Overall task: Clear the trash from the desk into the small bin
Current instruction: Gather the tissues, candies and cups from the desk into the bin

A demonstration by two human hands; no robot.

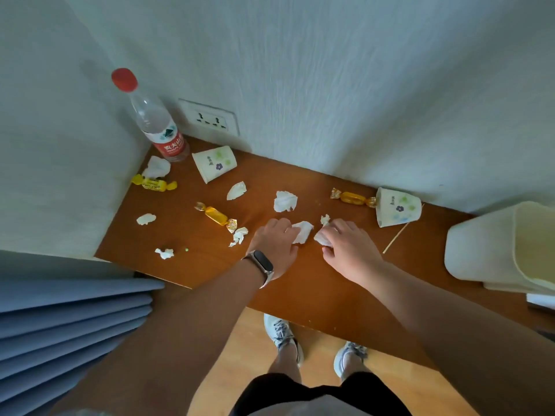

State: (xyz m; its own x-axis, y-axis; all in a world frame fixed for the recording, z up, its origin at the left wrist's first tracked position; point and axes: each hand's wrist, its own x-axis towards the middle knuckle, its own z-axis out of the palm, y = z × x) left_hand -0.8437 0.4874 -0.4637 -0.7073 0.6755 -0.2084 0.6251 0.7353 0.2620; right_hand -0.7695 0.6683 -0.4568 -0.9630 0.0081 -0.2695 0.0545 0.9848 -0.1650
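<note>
My left hand point(274, 240) curled on a tissue point(303, 231), my right hand point(348, 246) pinching another tissue scrap point(322, 239), both at mid desk point(300, 283), more scraps and candies point(216, 216) to my left, small bin point(486, 250) far right on the desk.

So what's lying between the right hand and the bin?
In the head view, between the right hand and the bin lies only a thin wooden stick; otherwise bare desk.
</note>
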